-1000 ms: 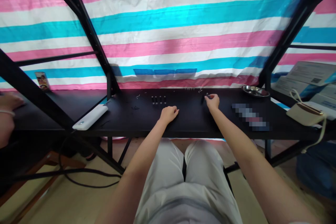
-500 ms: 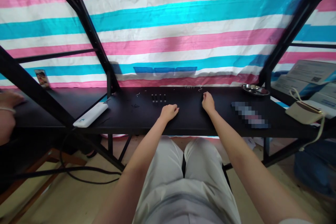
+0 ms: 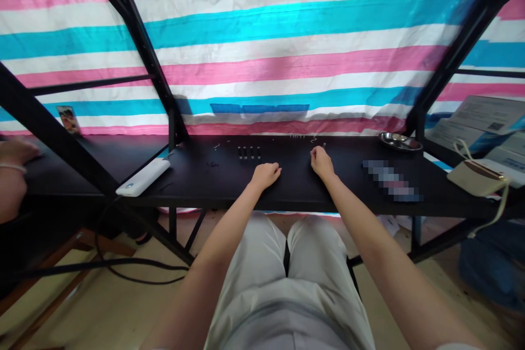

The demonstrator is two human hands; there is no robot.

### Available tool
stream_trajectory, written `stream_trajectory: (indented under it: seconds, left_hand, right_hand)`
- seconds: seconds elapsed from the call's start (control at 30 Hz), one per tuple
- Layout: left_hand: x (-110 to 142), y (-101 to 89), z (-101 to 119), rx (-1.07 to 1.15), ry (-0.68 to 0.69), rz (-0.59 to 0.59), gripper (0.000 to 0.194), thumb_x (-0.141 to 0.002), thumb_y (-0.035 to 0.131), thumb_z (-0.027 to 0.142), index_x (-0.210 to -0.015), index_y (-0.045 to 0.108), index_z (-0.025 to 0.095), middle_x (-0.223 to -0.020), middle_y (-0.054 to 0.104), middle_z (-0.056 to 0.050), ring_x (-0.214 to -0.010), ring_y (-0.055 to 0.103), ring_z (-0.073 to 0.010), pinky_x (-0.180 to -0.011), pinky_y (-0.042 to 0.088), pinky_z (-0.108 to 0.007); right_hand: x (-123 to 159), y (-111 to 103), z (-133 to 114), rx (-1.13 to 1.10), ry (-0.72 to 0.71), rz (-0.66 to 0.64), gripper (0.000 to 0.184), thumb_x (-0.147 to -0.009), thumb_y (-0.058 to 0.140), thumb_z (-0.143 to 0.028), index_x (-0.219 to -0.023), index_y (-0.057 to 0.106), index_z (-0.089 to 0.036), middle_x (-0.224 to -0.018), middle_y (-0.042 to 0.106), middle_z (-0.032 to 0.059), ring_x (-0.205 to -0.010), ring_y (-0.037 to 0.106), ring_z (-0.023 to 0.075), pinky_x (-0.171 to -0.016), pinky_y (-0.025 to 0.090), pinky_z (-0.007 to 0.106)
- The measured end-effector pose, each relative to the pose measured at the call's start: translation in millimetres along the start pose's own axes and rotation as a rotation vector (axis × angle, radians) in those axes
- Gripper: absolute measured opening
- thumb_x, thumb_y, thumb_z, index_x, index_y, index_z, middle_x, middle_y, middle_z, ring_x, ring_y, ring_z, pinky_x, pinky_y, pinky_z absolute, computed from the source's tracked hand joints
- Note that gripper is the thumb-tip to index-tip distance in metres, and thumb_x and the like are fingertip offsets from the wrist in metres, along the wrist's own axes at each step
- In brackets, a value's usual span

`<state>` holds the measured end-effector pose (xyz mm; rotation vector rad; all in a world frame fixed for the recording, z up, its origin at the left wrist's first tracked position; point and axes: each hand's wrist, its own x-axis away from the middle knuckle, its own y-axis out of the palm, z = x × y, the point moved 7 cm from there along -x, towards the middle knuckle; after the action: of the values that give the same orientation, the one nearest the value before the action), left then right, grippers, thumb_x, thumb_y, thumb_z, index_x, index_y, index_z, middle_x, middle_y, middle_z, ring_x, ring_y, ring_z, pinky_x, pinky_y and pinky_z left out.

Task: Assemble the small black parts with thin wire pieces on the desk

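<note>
Four fixed-height aside, several small black cylinders (image 3: 245,153) with pale ends stand in a row on the black table (image 3: 197,180). My left hand (image 3: 266,176) rests in a loose fist to the right of that row; its palm side is hidden. Farther right, my right hand (image 3: 322,163) is closed in a pinch just above or on the tabletop. A small dark cylinder (image 3: 311,152) seems to show at its fingertips, mostly covered. Just behind the knuckles, the tip of another small piece (image 3: 324,145) is visible.
White curly scraps (image 3: 314,139) lie along the back edge. A metal dish (image 3: 400,141) and a blurred packet (image 3: 391,180) are at right, beside a beige pouch (image 3: 478,178). A white power bank (image 3: 143,177) lies left. Another person's hand (image 3: 16,154) is at far left.
My right hand has shifted left and pulled away from the small piece behind it, taking a dark cylinder along, it seems. My left hand has stayed in place.
</note>
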<state>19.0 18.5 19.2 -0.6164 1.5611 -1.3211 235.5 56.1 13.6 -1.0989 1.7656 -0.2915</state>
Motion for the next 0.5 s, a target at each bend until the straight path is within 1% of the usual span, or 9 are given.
stream_trajectory:
  seconds: [0.1, 0.2, 0.3, 0.37, 0.43, 0.5]
  left_hand:
    - [0, -0.5, 0, 0.025, 0.013, 0.026, 0.029, -0.089, 0.041, 0.037, -0.081, 0.062, 0.018, -0.075, 0.066, -0.006, -0.073, 0.062, -0.0167, -0.061, 0.039, -0.023]
    - [1, -4.9, 5, 0.084, 0.071, 0.114, 0.027, -0.089, 0.043, 0.037, -0.094, 0.061, 0.018, -0.082, 0.067, -0.004, -0.074, 0.062, -0.0146, -0.061, 0.041, -0.022]
    - [4, -13.0, 14, 0.114, 0.172, 0.252, 0.032, -0.09, 0.042, 0.036, -0.114, 0.054, 0.018, -0.097, 0.066, -0.006, -0.084, 0.062, -0.0144, -0.068, 0.044, -0.022]
    - [7, -17.2, 19, 0.101, 0.228, 0.319, 0.037, -0.091, 0.04, 0.034, -0.123, 0.048, 0.018, -0.103, 0.064, -0.007, -0.092, 0.06, -0.0155, -0.073, 0.045, -0.023]
    - [8, -19.3, 23, 0.088, 0.266, 0.346, 0.039, -0.092, 0.038, 0.034, -0.127, 0.045, 0.019, -0.104, 0.063, -0.007, -0.096, 0.059, -0.0162, -0.076, 0.046, -0.023]
    - [9, -19.7, 25, 0.087, 0.299, 0.338, 0.037, -0.093, 0.037, 0.033, -0.127, 0.045, 0.02, -0.104, 0.063, -0.007, -0.096, 0.059, -0.0158, -0.076, 0.046, -0.024]
  right_hand:
    - [2, -5, -8, -0.097, -0.065, 0.061, 0.006, -0.081, 0.04, -0.022, -0.079, 0.046, -0.021, -0.081, 0.054, 0.0063, -0.071, 0.05, 0.0186, -0.066, 0.039, 0.031]
    - [7, -7, -24, -0.214, -0.136, 0.078, 0.006, -0.082, 0.042, -0.024, -0.08, 0.046, -0.021, -0.078, 0.053, 0.0048, -0.07, 0.05, 0.0174, -0.067, 0.04, 0.03]
    - [16, -5, -49, -0.297, -0.227, 0.043, 0.008, -0.085, 0.042, -0.026, -0.081, 0.047, -0.021, -0.077, 0.052, 0.0036, -0.065, 0.049, 0.0156, -0.064, 0.041, 0.029]
    - [25, -4, -69, -0.329, -0.303, 0.007, 0.009, -0.086, 0.041, -0.026, -0.082, 0.047, -0.021, -0.077, 0.051, 0.0035, -0.065, 0.049, 0.015, -0.064, 0.042, 0.028]
    - [35, -4, -86, -0.318, -0.389, -0.035, 0.009, -0.087, 0.04, -0.024, -0.084, 0.047, -0.021, -0.077, 0.051, 0.0035, -0.067, 0.05, 0.0151, -0.064, 0.042, 0.028]
    - [43, -4, -100, -0.277, -0.482, -0.078, 0.009, -0.087, 0.038, -0.021, -0.085, 0.047, -0.021, -0.079, 0.052, 0.0043, -0.069, 0.051, 0.0158, -0.064, 0.042, 0.028]
